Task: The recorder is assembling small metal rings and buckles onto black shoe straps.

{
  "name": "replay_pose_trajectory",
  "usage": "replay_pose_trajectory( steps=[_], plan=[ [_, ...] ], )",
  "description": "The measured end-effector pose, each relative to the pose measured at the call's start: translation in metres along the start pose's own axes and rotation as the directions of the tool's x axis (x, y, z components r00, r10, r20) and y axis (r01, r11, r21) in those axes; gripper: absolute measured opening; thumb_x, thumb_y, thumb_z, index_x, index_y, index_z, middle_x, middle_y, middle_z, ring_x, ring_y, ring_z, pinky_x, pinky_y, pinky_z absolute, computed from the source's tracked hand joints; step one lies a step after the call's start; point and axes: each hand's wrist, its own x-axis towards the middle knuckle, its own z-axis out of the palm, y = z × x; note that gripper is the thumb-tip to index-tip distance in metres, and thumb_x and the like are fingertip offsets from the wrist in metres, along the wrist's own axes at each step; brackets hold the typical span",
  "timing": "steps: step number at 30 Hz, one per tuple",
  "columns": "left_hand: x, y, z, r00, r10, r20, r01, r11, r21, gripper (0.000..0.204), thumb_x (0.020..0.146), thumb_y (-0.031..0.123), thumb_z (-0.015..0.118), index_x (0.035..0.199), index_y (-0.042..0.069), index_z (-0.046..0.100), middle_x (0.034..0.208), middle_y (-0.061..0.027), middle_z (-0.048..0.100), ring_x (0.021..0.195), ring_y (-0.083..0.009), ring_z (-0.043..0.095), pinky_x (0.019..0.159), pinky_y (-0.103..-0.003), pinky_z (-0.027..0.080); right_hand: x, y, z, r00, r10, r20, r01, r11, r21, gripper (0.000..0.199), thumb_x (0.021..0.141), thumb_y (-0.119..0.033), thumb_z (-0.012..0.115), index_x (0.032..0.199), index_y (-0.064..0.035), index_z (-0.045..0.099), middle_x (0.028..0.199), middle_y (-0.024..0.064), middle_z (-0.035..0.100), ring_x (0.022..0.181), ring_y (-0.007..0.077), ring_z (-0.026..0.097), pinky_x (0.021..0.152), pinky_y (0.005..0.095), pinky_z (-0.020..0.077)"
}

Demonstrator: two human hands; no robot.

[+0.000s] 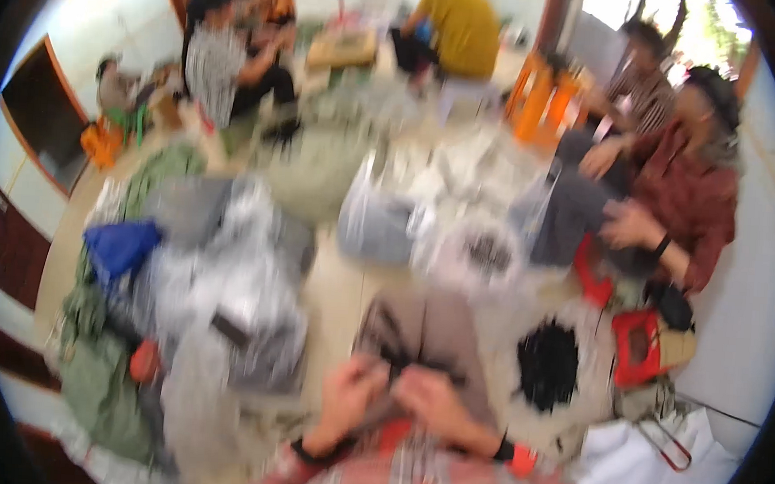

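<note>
My left hand (354,389) and my right hand (433,403) are close together over my lap, fingers bent and closed. Whatever lies between their fingertips is too small and blurred to make out. Just beyond the fingers, several thin black pieces (388,338) lie on my brown trousers (447,321). To the right of my right hand, a pile of similar-looking black pieces (549,363) sits on a pale sheet on the floor. Ahead of my knees stands an open clear plastic bag (444,261) with small dark pieces inside.
At left are grey plastic-wrapped bundles (269,297) with a dark phone-like object (229,329) on top. A clear bag of grey material (375,228) stands ahead. A co-worker (688,185) sits at right, near a red box (637,348) and a white bag (649,466). Others sit farther back.
</note>
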Motion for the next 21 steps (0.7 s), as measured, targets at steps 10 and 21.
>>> replay_pose_trajectory(
  steps=[10, 21],
  plan=[
    [0.001, 0.003, 0.004, 0.976, -0.183, 0.114, 0.215, 0.795, -0.567, 0.015, 0.081, 0.012, 0.063, 0.075, -0.001, 0.058, 0.066, -0.0087, 0.061, 0.047, -0.0096, 0.052, 0.044, -0.021, 0.042, 0.000, -0.015, -0.008, 0.914, 0.293, 0.282, -0.389, 0.832, 0.396, 0.021, 0.092, -0.020, 0.040, 0.088, -0.0028, 0.051, 0.068, -0.0029, 0.045, 0.063, 0.0046, 0.038, 0.058, 0.0197, 0.0343],
    [-0.011, 0.000, 0.005, 0.993, -0.084, 0.082, 0.112, 0.886, -0.451, 0.017, 0.084, 0.015, 0.059, 0.078, -0.001, 0.059, 0.063, -0.0050, 0.058, 0.051, -0.0089, 0.052, 0.045, -0.020, 0.040, -0.002, -0.005, 0.005, 0.953, 0.239, 0.187, -0.275, 0.940, 0.202, 0.030, 0.092, -0.026, 0.042, 0.077, -0.0028, 0.054, 0.061, -0.0026, 0.043, 0.057, 0.0048, 0.039, 0.050, 0.0204, 0.0330]
  ],
)
